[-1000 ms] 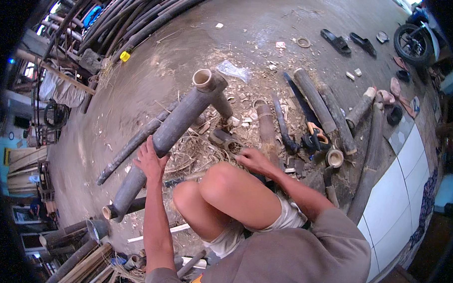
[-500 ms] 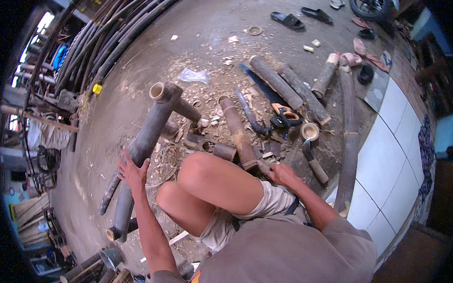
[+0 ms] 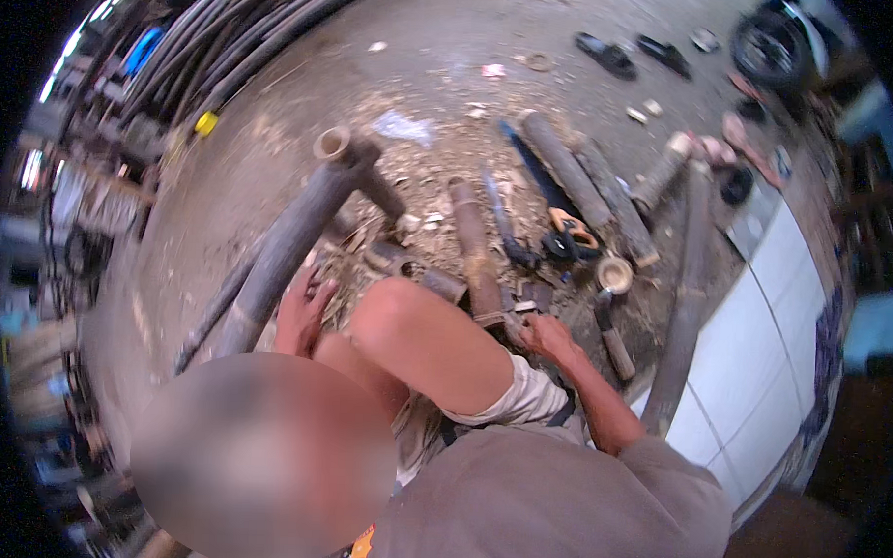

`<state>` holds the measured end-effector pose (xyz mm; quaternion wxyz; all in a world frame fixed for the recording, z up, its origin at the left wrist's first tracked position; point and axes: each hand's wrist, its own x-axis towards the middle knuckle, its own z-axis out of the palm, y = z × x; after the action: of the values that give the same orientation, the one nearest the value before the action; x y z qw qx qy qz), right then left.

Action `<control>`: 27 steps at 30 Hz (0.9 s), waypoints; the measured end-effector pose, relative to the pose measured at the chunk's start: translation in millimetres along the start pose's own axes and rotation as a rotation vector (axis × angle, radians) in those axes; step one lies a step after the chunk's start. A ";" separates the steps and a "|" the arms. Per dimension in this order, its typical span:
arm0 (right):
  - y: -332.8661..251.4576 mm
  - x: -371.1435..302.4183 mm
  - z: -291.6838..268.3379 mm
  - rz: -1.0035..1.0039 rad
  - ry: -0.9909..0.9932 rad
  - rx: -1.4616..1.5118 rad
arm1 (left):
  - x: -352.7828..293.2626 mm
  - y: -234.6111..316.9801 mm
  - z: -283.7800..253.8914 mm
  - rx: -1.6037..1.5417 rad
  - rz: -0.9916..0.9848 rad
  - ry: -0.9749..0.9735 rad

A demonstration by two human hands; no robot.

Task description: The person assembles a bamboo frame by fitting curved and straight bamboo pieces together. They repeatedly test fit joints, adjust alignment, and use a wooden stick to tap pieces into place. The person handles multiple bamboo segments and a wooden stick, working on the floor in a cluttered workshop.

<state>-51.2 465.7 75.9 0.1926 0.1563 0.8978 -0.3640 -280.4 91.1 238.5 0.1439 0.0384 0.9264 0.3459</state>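
Observation:
A thick grey bamboo tube (image 3: 293,229) with a cut open top leans at the left, a short side piece (image 3: 380,203) jutting from near its top. My left hand (image 3: 304,311) is just right of this tube, fingers apart, above wood shavings and apparently holding nothing. Beside my right knee, my right hand (image 3: 548,340) is closed round a greyish piece that I cannot make out. It sits at the lower end of a brownish bamboo tube (image 3: 474,250). A notched bamboo piece (image 3: 417,273) lies before my knees. A blurred oval hides my left forearm.
Beyond lie a handsaw (image 3: 571,229) with an orange and black handle, a curved tool (image 3: 507,222) and bamboo lengths (image 3: 568,170). A hammer-like tool (image 3: 615,295) with a round pale head and a long bamboo pole (image 3: 684,297) lie right, beside white tiles (image 3: 759,339). Sandals (image 3: 606,56) lie farther off.
My left hand has come off the thick grey tube and moved right, toward my knees. My right hand stays at the brownish tube's lower end. The whole view has shifted slightly.

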 end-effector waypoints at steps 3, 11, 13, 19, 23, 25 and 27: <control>21.5 8.2 13.6 -0.044 0.055 -0.003 | 0.9 12.5 0.4 -0.083 -0.022 0.047; 25.7 13.0 12.0 -0.119 -0.021 -0.008 | 2.7 -10.1 -1.5 -0.089 0.039 0.160; 34.0 14.7 14.6 -0.162 -0.011 0.000 | 1.0 -13.2 -4.5 -0.395 -0.016 0.246; 123.0 39.9 41.0 -0.272 0.017 0.150 | 25.1 -87.2 7.5 -1.364 -0.294 0.575; 103.9 25.0 21.5 -0.164 -0.066 0.091 | 16.5 -128.0 29.7 -1.621 -0.467 0.693; 78.6 27.0 9.6 -0.150 -0.121 0.056 | 13.5 -164.3 35.0 -1.731 -0.460 0.760; 60.1 32.4 -1.9 -0.097 -0.113 0.024 | 26.1 -146.5 32.1 -1.750 -0.466 0.789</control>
<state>-54.8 512.9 26.7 0.2233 0.0943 0.8875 -0.3919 -291.8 4.8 113.6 -0.1331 -0.3830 0.3098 0.8600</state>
